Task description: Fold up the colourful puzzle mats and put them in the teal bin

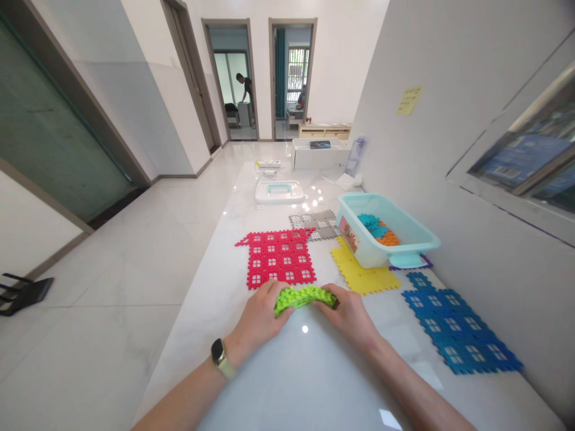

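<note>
My left hand [263, 317] and my right hand [345, 317] both grip a lime-green interlocking plastic mat [303, 299], one at each end, and it bows upward between them. Just beyond my left hand lies a red plastic mat with window cut-outs [278, 257]. A yellow mat [359, 275] lies near my right hand, partly under a turquoise plastic tub [386, 227]. Orange and teal pieces sit inside the tub. A blue mat [458, 326] lies to the right, and a grey mat [314, 224] lies farther ahead.
All this lies on a white marble counter [305, 371] running along a wall on the right. Farther along stand a white box [320, 154], a translucent tray [279, 191] and a cable. A person [245, 90] stands in a distant room beyond a doorway.
</note>
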Tool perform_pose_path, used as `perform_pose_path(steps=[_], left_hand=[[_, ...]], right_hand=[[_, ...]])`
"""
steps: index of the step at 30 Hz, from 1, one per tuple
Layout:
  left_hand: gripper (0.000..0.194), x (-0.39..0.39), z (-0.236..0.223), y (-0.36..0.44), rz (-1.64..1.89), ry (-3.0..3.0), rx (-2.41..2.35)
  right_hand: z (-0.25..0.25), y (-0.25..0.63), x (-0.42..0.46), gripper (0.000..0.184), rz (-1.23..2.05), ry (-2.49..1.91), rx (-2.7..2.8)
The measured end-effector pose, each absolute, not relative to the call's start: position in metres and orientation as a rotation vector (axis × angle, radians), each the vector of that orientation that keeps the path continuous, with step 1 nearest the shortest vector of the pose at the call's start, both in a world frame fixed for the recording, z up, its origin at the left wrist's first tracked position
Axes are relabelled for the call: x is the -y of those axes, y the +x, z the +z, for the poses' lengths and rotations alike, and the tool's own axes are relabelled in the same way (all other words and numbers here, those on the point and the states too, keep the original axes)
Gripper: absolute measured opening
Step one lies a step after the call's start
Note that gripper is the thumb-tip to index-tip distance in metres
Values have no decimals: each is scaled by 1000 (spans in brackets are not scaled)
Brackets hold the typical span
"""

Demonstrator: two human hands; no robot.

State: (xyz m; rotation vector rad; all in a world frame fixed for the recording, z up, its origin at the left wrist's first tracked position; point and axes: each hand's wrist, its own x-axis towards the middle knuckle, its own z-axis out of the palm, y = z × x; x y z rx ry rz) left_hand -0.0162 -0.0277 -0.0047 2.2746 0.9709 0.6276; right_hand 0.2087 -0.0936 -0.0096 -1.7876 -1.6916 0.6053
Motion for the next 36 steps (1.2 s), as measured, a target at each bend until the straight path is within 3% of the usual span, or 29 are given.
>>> perform_pose_path(steps=[8,25,31,36], left_hand=[[32,34,-2,-9,631,2230,-1045],[31,21,-5,-16,657,2154,-1031],[34,21,-3,-16,514,2200,-820],[49,16,-7,-18,531,2166,-647]], right_hand=[[-10,202,92,17,564,-1755,1741],[19,220,96,17,949,-1439,1866],[-2,208,97,81,972,-1452,1699],[-11,208,97,74,891,-1398,1859]])
